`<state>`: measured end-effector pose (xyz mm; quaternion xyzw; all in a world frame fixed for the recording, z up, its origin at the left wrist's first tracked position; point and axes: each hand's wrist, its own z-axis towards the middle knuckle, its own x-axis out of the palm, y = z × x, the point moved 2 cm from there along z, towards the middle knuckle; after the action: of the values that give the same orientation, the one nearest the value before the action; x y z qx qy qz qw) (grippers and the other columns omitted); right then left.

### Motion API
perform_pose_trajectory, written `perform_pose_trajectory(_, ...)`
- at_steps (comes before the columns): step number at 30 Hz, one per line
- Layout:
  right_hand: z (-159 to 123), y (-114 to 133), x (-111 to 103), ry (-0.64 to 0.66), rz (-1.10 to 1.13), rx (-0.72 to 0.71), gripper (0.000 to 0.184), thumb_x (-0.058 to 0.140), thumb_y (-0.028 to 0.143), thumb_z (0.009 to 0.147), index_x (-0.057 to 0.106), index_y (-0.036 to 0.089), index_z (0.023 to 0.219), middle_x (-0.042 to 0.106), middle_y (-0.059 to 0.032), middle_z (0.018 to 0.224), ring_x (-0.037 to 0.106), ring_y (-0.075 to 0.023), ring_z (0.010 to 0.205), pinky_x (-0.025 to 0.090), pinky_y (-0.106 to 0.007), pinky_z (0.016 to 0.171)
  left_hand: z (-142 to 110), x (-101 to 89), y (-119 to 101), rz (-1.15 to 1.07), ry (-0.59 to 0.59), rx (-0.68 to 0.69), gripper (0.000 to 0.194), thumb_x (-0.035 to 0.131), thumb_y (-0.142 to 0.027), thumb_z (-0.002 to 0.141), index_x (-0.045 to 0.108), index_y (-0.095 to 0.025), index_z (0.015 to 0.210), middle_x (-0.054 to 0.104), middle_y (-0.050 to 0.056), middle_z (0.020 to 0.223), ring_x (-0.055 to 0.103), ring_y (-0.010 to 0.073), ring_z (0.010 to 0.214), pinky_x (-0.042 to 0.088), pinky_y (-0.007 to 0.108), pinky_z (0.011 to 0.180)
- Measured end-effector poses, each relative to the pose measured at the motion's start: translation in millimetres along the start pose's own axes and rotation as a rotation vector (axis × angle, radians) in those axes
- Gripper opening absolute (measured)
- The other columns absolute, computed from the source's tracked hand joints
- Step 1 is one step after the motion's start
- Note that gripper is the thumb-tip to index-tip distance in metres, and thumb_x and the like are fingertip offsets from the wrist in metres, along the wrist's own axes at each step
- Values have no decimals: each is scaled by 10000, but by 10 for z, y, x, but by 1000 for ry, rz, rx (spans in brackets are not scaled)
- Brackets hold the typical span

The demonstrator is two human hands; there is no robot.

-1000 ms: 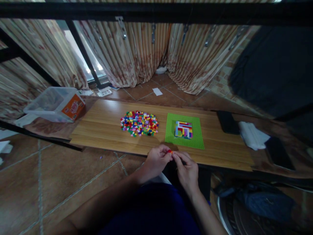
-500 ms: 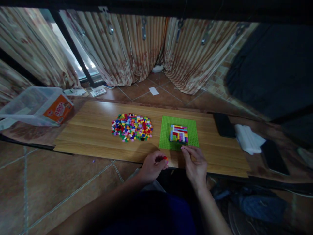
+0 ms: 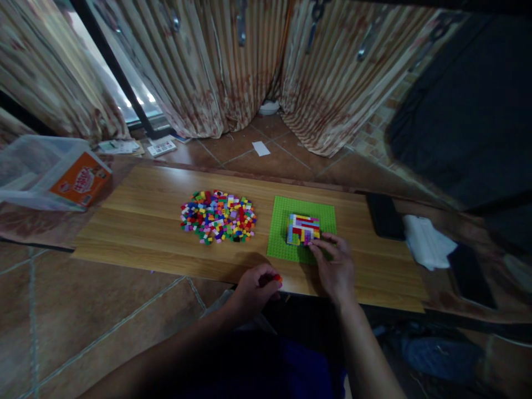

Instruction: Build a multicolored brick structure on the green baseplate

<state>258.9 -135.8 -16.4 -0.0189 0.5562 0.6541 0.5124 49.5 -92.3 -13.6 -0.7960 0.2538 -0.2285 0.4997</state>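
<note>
Nearby, left hand (image 3: 254,289) pinches a red piece (image 3: 277,278); right hand (image 3: 336,265) curls at the brick block (image 3: 302,226), grip unclear; brick pile (image 3: 219,216) leftward.

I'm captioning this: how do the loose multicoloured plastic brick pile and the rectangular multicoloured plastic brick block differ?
The pile is scattered and roundish; the block compact and rectangular. The pile spreads wider than the block. The pile lies on the brown wood-grained board, the block on the green studded baseplate. Both mix many colours.

Seemingly a home: patterned curtains (image 3: 332,83)
</note>
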Motion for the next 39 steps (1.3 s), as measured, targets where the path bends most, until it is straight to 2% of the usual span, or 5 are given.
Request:
perform_pose_trajectory(5, 84, 24, -47, 108, -78, -130, 242, 575, 413, 888, 753, 249, 891, 607, -82, 1124, 556, -248, 1077, 465, -450, 941, -3, -3, -10, 6, 23, -6, 163, 646, -294, 755, 587, -147, 794, 589, -15, 707, 594, 110, 577, 450, 220, 538)
perform_pose_trajectory(8, 102, 38, -56, 122, -90, -151, 228, 582, 400, 885, 753, 249, 886, 615, -78, 1103, 567, -244, 1051, 468, -445, 935, -3, -3, -12, 6, 27, 2, 150, 640, -283, 760, 581, -148, 789, 588, -15, 709, 593, 106, 573, 450, 219, 541)
perform_pose_trajectory(18, 46, 7, 27, 3, 122, 138, 219, 676, 422, 779, 720, 208, 796, 629, -81, 1046, 603, -222, 1005, 462, -427, 920, 1, -1, -16, -17, 34, -25, 162, 651, -287, 756, 584, -144, 795, 592, -9, 718, 596, 108, 579, 462, 223, 550)
perform_pose_trajectory(26, 54, -80, 97, 0, 263, 313, 224, 738, 411, 686, 718, 204, 768, 646, -79, 1037, 604, -232, 1002, 434, -449, 961, -1, -5, -32, -15, 16, -21, 175, 663, -296, 738, 592, -143, 782, 595, -7, 708, 591, 110, 581, 475, 226, 552)
perform_pose_trajectory(39, 118, -71, 138, 13, 329, 301, 123, 726, 345, 686, 717, 229, 728, 658, -32, 861, 603, -195, 850, 470, -383, 835, 49, -8, 12, -74, 21, -41, 236, 721, -335, 698, 599, -146, 770, 597, -20, 657, 581, 95, 565, 475, 215, 561)
